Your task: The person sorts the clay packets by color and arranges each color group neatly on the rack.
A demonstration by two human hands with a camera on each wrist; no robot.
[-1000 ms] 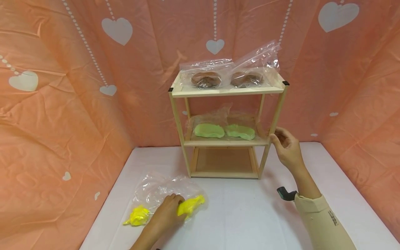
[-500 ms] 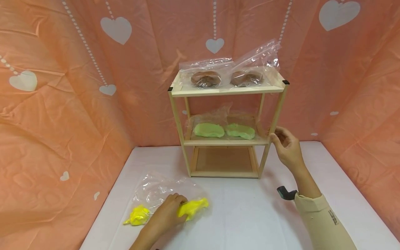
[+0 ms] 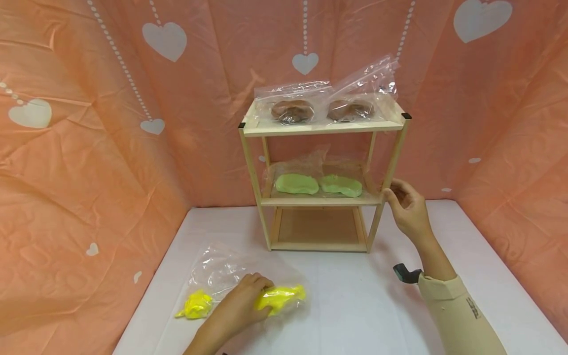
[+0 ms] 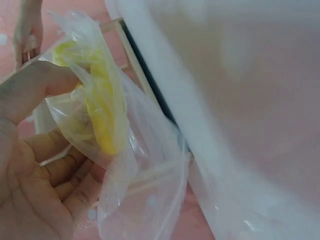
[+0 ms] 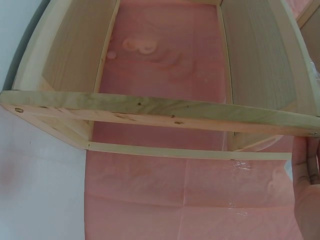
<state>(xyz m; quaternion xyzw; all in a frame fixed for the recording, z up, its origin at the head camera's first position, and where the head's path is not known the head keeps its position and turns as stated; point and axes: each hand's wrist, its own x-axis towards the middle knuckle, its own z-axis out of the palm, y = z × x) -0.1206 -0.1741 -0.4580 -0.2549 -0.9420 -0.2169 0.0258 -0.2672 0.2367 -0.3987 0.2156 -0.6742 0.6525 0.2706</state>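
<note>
At the front left, my left hand (image 3: 241,303) grips a clear plastic bag with a soft yellow lump (image 3: 284,297) inside. In the left wrist view the thumb and curled fingers close around the film beside the yellow lump (image 4: 102,107). A second yellow lump (image 3: 196,304) in clear film (image 3: 217,266) lies on the table to the left of that hand. A three-tier wooden shelf (image 3: 321,201) stands at the centre back. My right hand (image 3: 410,209) holds its right front post at the middle tier, thumb in front; the right wrist view shows the fingers (image 5: 305,170) only at the edge.
Two bagged brown rounds (image 3: 293,112) rest on the top tier. Two pale green slabs (image 3: 297,184) in clear film lie on the middle tier. The bottom tier (image 3: 317,229) shows bare board. A peach curtain (image 3: 213,98) with hearts surrounds the white table (image 3: 350,305).
The left hand has shifted slightly to the right, and the bagged yellow lump has swung right with it. The right hand stays on the shelf post.
</note>
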